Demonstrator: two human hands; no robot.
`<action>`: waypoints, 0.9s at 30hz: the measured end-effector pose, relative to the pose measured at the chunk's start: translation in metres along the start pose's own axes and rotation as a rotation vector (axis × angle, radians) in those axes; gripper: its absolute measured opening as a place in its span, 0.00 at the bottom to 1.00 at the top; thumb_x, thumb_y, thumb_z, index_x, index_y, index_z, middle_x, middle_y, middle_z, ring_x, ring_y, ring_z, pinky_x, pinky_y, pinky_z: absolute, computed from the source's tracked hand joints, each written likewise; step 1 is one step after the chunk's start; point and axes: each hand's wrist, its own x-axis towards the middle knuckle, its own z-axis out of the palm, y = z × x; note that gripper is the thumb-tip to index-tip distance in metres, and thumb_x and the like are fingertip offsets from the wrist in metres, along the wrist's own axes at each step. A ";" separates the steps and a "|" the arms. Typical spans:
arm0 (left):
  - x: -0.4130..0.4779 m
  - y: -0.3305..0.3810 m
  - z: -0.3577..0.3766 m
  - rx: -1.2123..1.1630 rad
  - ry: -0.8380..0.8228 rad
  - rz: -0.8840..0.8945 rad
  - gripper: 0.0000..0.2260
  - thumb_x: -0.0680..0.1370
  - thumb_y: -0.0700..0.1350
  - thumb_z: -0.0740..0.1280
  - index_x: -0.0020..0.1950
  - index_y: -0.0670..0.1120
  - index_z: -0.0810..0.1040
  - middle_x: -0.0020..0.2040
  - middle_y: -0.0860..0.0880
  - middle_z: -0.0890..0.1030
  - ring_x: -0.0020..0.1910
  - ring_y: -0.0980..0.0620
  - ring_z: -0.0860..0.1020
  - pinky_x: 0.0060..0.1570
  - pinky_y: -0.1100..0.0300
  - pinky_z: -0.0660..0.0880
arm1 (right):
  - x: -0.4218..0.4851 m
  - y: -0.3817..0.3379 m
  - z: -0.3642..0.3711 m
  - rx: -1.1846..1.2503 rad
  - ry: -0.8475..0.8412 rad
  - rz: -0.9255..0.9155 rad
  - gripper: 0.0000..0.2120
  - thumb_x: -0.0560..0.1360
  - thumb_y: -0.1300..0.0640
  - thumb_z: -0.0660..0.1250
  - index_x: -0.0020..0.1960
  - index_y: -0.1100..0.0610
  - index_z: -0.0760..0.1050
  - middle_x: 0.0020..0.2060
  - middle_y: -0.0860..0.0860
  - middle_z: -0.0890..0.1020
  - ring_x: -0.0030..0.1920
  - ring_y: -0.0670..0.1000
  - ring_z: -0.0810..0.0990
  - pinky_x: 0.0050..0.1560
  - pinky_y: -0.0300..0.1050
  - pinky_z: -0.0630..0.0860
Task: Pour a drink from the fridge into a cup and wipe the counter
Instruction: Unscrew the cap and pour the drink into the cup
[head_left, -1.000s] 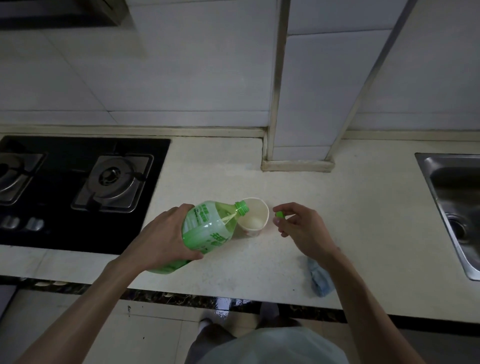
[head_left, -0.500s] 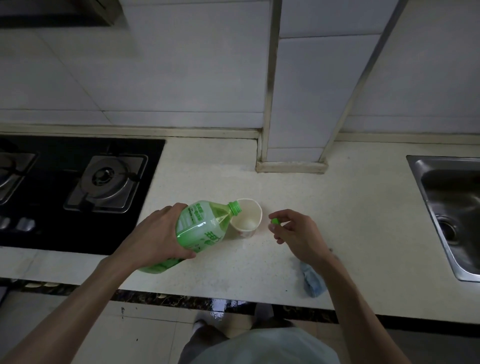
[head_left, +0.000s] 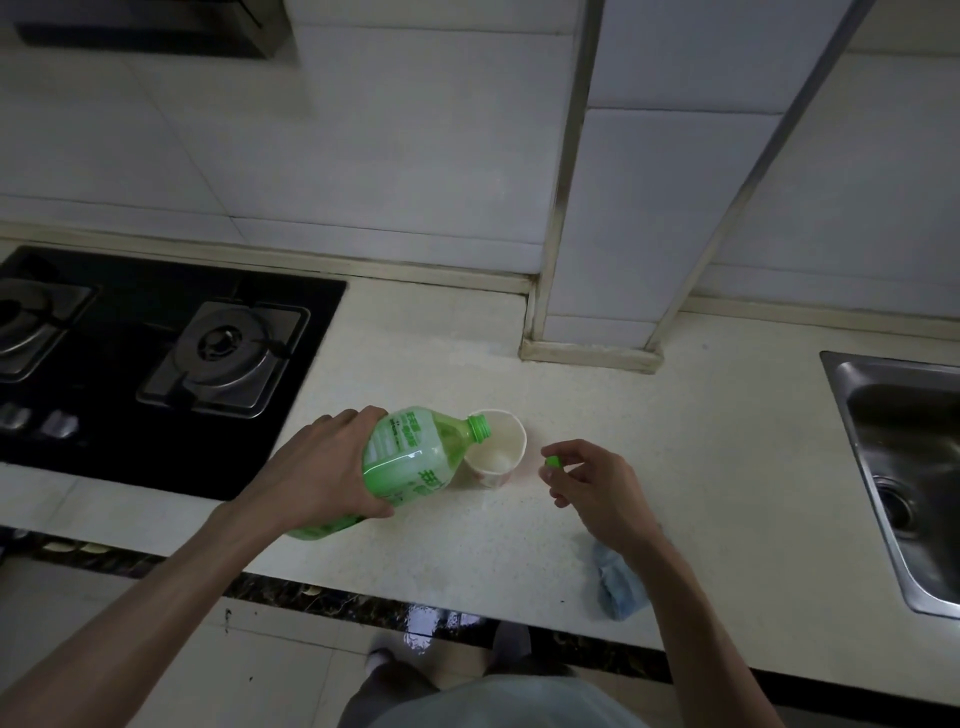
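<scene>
One bottle (head_left: 402, 447), one cup (head_left: 489, 475), one small green cap (head_left: 552, 461) and one blue cloth (head_left: 618, 587) are seen on or above the pale counter (head_left: 727, 467). The bottle, green and partly filled, is gripped round its body by the left hand (head_left: 322, 478), fingers over the top and thumb underneath. It is tipped well over: its long axis runs from the base, low and toward the counter's front edge, up to the neck, which points right and away from the person, with the mouth brought to the cup's near-left rim. The cup is set upright on the counter, near its middle, and something pale is visible at its bottom; whether liquid is flowing cannot be told.

The cap is pinched between the thumb and a finger of the right hand (head_left: 592, 486), which is held above the counter just to the right of the cup, apart from it. The cloth is lain crumpled by the front edge — partly hidden under the right forearm.

To the left a black stove (head_left: 156, 426) is set into the counter, with two burners (head_left: 223, 358) counted; to the right one steel sink (head_left: 841, 395) is partly shown.
</scene>
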 end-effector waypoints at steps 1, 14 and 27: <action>0.000 0.000 0.000 0.006 0.000 -0.002 0.42 0.60 0.63 0.77 0.69 0.54 0.63 0.57 0.54 0.75 0.53 0.52 0.74 0.49 0.56 0.75 | -0.001 0.000 -0.001 -0.002 -0.001 0.004 0.11 0.76 0.55 0.70 0.58 0.54 0.80 0.45 0.46 0.83 0.35 0.45 0.83 0.38 0.34 0.78; 0.003 0.001 0.000 0.063 -0.004 0.016 0.41 0.60 0.63 0.76 0.68 0.53 0.64 0.56 0.54 0.75 0.52 0.53 0.74 0.47 0.58 0.74 | -0.008 -0.001 -0.003 -0.003 0.005 0.023 0.11 0.77 0.55 0.69 0.59 0.53 0.78 0.47 0.47 0.83 0.37 0.45 0.83 0.39 0.34 0.78; 0.008 0.003 -0.002 0.110 -0.027 0.016 0.41 0.61 0.63 0.76 0.69 0.54 0.63 0.57 0.54 0.75 0.52 0.53 0.73 0.45 0.59 0.71 | -0.010 0.006 -0.003 0.006 0.037 0.027 0.10 0.76 0.54 0.70 0.57 0.51 0.79 0.44 0.45 0.83 0.35 0.43 0.83 0.40 0.35 0.80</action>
